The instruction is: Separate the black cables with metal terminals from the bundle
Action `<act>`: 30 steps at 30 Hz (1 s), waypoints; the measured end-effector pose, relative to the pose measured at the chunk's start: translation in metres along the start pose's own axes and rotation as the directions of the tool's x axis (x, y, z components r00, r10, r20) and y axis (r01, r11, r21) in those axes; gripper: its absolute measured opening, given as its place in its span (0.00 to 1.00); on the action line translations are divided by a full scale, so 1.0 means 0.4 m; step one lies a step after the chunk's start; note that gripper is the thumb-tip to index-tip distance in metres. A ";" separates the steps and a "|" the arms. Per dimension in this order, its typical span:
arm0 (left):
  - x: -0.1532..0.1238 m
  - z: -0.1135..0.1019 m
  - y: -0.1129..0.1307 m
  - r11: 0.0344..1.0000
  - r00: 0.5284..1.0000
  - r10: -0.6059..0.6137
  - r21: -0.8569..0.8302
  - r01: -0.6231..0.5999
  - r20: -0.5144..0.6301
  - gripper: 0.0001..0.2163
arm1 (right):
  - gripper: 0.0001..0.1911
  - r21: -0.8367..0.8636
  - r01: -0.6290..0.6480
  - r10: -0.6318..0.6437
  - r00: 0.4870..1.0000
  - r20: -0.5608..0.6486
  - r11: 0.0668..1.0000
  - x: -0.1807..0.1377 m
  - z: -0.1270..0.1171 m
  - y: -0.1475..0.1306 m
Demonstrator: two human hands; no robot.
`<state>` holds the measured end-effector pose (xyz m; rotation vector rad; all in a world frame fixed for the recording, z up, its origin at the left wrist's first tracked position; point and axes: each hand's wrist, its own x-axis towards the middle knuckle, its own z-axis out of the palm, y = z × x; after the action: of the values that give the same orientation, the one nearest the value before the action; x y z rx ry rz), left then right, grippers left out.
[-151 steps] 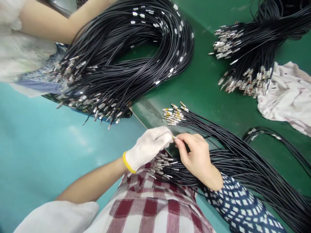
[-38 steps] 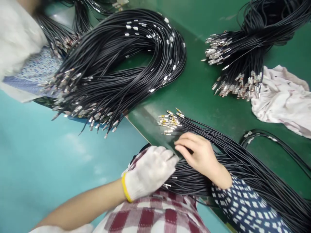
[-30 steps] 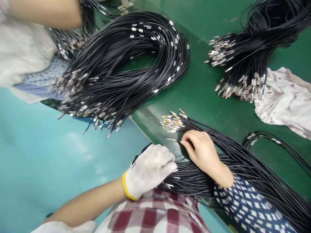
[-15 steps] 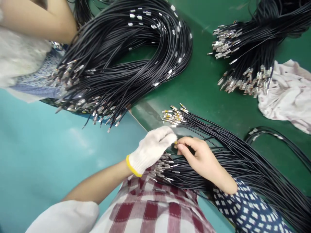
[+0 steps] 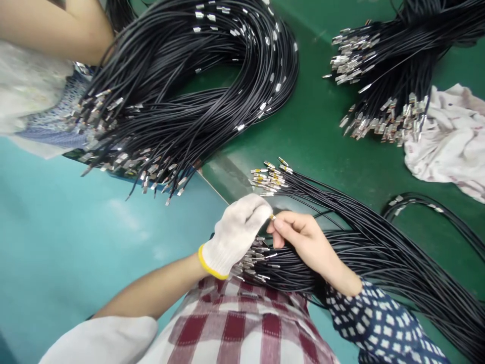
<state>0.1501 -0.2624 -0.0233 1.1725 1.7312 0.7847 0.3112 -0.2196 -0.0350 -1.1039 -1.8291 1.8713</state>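
Tiny yellow-tipped piece [image 5: 272, 217] between both hands' fingers [image 5: 278, 222], too small to identify.

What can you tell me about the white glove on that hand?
The white glove covers the person's left hand. It looks like knitted cotton, with a yellow band at the wrist and a bare forearm behind it. The hand is curled, its fingertips pinching a small metal cable tip together with the bare right hand. It hovers over black cables beside the green table.

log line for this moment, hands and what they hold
left hand: gloved, pinching wire tip | right hand: bare, pinching same tip | below: wire bundle | surface: green table
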 end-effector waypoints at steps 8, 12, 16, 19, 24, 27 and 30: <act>0.006 -0.003 -0.002 0.998 0.995 0.056 -0.013 -0.055 0.078 0.11 | 0.18 -0.296 0.098 -0.148 0.977 -0.154 0.950 -0.005 0.008 0.002; 0.023 -0.028 0.004 0.996 0.977 0.026 -0.092 -0.006 0.213 0.11 | 0.17 -0.085 0.090 -0.098 0.991 -0.090 0.992 0.009 0.006 0.017; 0.047 -0.029 0.002 0.892 0.938 -0.019 -0.417 0.172 0.345 0.07 | 0.18 -0.010 0.155 -0.155 0.981 -0.113 0.988 0.012 -0.002 0.026; 0.063 -0.009 -0.006 0.702 0.933 -0.008 -0.662 0.262 0.360 0.13 | 0.18 0.089 0.129 -0.120 0.987 -0.103 0.988 0.004 -0.007 0.030; 0.074 0.023 -0.031 0.523 0.781 -0.063 -0.646 0.556 0.621 0.25 | 0.19 0.249 0.105 -0.084 0.992 -0.095 0.963 0.001 -0.005 0.036; 0.077 0.043 -0.056 0.366 0.649 -0.016 -0.600 0.712 0.761 0.27 | 0.20 0.306 0.089 -0.051 0.990 -0.132 0.948 0.005 0.001 0.038; 0.079 0.061 -0.075 0.317 0.601 0.073 -0.590 0.743 0.796 0.26 | 0.21 0.277 0.086 -0.034 0.982 -0.188 0.957 0.009 0.004 0.040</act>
<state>0.1554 -0.2429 -0.0691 0.1247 0.5648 0.6557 0.3125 -0.2207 -0.0513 -1.0636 -1.4259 1.8586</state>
